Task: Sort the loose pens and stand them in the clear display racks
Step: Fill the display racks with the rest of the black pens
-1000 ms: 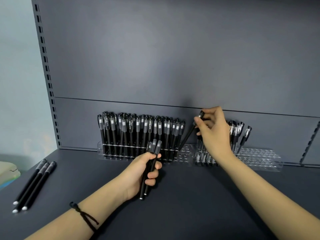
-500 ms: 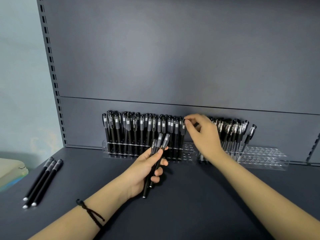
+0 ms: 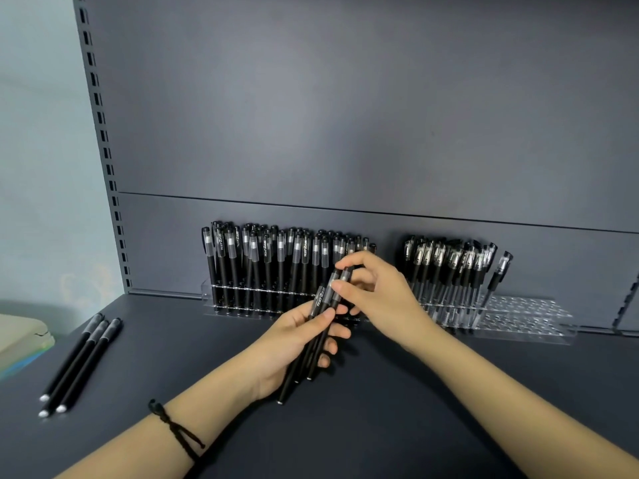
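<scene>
pens point(image 3: 321, 300): black bundle over middle of shelf point(image 3: 380, 426), before rear-edge clear racks point(image 3: 525, 316) | left hand point(image 3: 294, 344): fingers point(image 3: 339, 331) wrapped round barrels | right hand point(image 3: 380, 299): thumb and forefinger pinch one cap end | handling: judged light, rigid, smooth; best drawn by cap.

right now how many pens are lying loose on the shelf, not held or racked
3. They lie side by side near the left edge of the shelf: left pen, middle pen, right pen. Some shelf is out of sight, so more may be hidden.
</scene>
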Motion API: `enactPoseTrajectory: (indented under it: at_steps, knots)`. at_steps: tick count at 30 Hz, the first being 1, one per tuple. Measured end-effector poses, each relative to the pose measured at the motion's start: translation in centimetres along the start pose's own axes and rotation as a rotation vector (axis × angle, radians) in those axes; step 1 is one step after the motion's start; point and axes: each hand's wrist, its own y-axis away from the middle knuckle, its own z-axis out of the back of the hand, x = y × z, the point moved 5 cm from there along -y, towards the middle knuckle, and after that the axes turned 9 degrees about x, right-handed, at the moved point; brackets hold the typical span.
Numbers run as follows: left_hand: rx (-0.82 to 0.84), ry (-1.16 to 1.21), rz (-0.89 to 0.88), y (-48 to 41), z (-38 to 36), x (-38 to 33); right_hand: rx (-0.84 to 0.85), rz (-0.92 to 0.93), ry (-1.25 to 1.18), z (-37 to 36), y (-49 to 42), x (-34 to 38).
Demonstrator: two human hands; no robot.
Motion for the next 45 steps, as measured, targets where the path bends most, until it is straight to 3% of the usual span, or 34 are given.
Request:
enactPoseTrajectory:
  at_steps: [9,13,18,30,37,45]
  knots:
    - [-0.068,-0.033,0.033,0.1,0.5,0.0,-0.164,0.0,-0.071,1.7,-0.1,0.3]
    - [-0.118,-0.039,0.061,0.0,1.0,0.2,-0.364,0.089,-0.084,4.4,-0.3,1.2]
    - [-0.113,-0.097,0.052,-0.1,1.3,0.3,-0.583,0.225,0.265,9.3,-0.7,2.2]
    - [-0.097,-0.127,0.061,-0.5,1.3,0.8,-0.508,0.21,0.41,8.3,-2.3,0.5]
    - [-0.107,-0.134,0.061,-0.5,1.4,0.7,-0.311,0.083,0.526,6.6,-3.2,-1.5]
    - [-0.137,0.007,0.119,-0.4,1.5,0.7,-0.452,0.132,0.637,4.2,-0.6,-0.3]
